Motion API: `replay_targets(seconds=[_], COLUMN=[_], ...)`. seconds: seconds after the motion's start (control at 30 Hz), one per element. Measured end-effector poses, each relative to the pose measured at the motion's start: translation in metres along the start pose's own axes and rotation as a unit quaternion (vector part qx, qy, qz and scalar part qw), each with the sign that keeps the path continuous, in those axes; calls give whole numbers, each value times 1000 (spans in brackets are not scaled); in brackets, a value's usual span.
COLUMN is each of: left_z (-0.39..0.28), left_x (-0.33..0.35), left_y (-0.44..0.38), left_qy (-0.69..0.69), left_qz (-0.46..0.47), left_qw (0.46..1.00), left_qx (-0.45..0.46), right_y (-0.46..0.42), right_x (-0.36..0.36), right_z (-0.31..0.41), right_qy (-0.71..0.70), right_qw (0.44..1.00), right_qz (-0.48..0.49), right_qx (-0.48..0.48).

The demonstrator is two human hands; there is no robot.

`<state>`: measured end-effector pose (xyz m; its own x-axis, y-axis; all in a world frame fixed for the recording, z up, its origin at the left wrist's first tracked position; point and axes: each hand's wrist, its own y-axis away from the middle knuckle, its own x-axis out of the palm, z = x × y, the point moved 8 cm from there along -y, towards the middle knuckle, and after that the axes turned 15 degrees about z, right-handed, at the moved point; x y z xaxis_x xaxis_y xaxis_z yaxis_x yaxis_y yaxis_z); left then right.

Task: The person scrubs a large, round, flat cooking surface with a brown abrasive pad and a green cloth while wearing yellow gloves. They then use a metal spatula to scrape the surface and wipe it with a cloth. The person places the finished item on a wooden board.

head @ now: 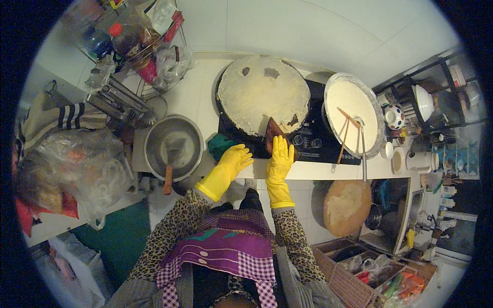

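Observation:
A round griddle (218,101) on a black cooktop (316,101) carries a wide, thin sheet of pale batter (262,98). The sheet has a few dark gaps and a ragged near-right edge. In a yellow rubber glove, my right hand (280,159) holds a reddish-brown wooden scraper (272,131), its tip at the sheet's near edge. My left hand (232,159), gloved alike, is empty with fingers extended, beside a crumpled green cloth (220,145). On the right, a large bowl of pale batter (341,90) holds a metal ladle (363,144) and a wooden T-shaped spreader (344,138).
Left of the cooktop, a metal basin (148,148) contains a wooden-handled scraper (168,179). Plastic bags (88,165) and bottles (129,40) crowd the far left. A dish rack (412,96) stands right. Below the counter are a round brown board (344,210) and a wicker basket (342,277).

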<state>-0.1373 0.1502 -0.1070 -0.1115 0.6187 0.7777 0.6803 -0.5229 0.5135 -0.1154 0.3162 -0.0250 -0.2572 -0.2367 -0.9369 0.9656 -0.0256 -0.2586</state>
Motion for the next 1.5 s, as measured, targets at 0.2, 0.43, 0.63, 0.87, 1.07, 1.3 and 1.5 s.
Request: replay_targets(seconds=[0.2, 0.43, 0.63, 0.87, 1.07, 1.3, 1.5], left_z=[-62, -68, -81, -52, -9, 11, 15], left_x=[68, -10, -15, -41, -54, -96, -74], left_y=[67, 27, 35, -22, -59, -96, -91], left_qy=[-801, -808, -672, -266, 21, 144, 127], left_qz=[-129, -154, -176, -95, -9, 60, 20], left_qw=[556, 558, 651, 945, 995, 982, 988], left_qx=[179, 109, 306, 163, 100, 110, 83], right_y=[-1, -6, -11, -5, 1, 6, 13], right_x=[1, 4, 2, 25, 26, 24, 16], right_z=[1, -5, -10, -9, -11, -9, -18], right_qy=[-14, 0, 17, 42, 71, 92, 88], right_qw=[1000, 999, 1000, 998, 995, 991, 992], right_qz=[-2, 30, 5, 38, 61, 83, 75], right_qx=[-20, -12, -14, -33, -39, -55, -57])
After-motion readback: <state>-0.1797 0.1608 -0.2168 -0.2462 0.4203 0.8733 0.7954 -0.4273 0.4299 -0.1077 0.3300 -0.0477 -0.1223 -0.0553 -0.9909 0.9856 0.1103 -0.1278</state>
